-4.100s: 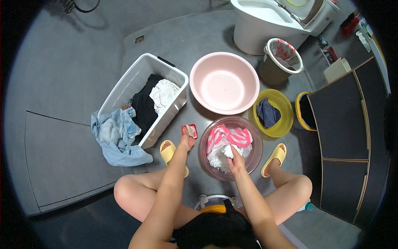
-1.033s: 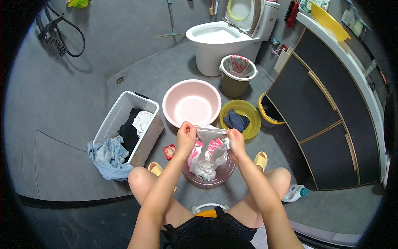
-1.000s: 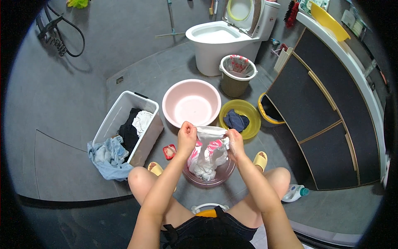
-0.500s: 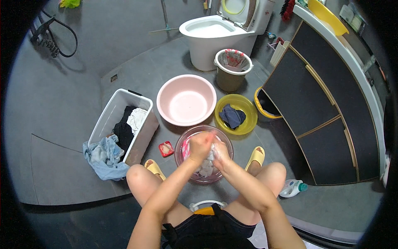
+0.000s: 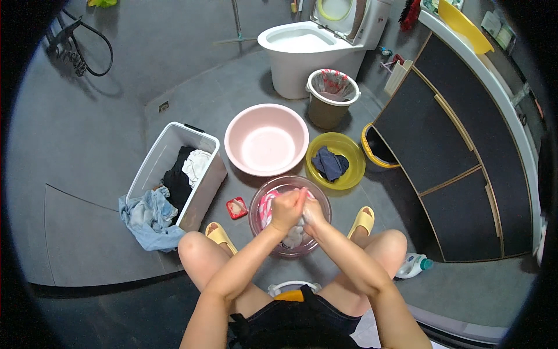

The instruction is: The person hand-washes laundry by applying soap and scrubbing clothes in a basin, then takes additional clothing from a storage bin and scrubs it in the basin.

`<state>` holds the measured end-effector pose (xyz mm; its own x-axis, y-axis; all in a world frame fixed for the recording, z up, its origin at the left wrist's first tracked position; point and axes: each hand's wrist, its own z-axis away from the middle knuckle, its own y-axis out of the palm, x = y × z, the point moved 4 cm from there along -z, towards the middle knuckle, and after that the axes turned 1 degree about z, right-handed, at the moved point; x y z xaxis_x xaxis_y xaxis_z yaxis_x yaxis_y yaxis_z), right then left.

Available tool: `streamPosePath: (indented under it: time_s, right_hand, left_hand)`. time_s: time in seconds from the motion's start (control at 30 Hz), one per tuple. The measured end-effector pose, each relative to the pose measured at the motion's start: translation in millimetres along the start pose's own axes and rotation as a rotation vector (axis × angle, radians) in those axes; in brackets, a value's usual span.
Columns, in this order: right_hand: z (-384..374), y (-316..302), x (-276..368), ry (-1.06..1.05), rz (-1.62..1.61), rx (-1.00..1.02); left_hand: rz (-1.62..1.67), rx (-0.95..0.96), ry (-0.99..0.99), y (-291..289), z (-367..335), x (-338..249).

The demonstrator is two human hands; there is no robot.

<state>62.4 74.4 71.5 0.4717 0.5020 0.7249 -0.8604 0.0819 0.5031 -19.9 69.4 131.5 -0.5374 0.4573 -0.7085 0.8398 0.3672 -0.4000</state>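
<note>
Over a clear, pinkish round basin (image 5: 254,223) my two hands are closed and pressed together. My left hand (image 5: 287,210) makes a fist around a wet pink-and-white cloth (image 5: 267,206), which spreads to its left inside the basin. My right hand (image 5: 314,213) is against it, its fingers curled on the same cloth and mostly hidden. Below the hands, a greyish-white wet part (image 5: 293,237) hangs in the basin; whether it belongs to the same piece I cannot tell. A red soap dish (image 5: 236,207) with a pale bar of soap lies left of the basin.
An empty pink basin (image 5: 266,116) stands just beyond. Right of it, a yellow-green basin (image 5: 356,177) holds a dark blue cloth (image 5: 330,163). A laundry bin (image 5: 204,186) with clothes stands left, jeans (image 5: 150,221) over its edge. A bottle (image 5: 411,265), trash bin (image 5: 327,110) and toilet (image 5: 288,70) are around.
My hands have stayed together over the basin and shifted slightly against each other on the cloth. More of the pink-and-white part shows at the left. The whole view has moved a little.
</note>
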Motion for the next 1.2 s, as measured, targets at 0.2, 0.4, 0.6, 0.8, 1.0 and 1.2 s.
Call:
streamPosePath:
  time_s: [0.2, 0.4, 0.6, 0.8, 1.0, 1.2]
  right_hand:
    - [13, 15, 24, 0.020, 0.140, 0.000]
    - [6, 0, 29, 0.167, 0.154, -0.069]
    - [5, -7, 29, 0.151, 0.180, 0.106]
    - [5, -5, 45, -0.026, 0.762, 0.099]
    - [10, -7, 63, -0.556, 1.150, -0.008]
    - [-3, -23, 44, -0.117, 0.404, 0.068]
  left_hand:
    - [0.183, -0.119, -0.648, -28, -14, 59]
    - [0.558, 0.061, -0.661, -24, -8, 45]
    - [0.632, 0.307, -0.680, -16, -1, 24]
    - [0.603, 0.475, -1.066, -20, 9, 45]
    - [0.503, 0.192, -1.093, -30, 3, 64]
    - [0.844, 0.071, -0.969, -21, 3, 59]
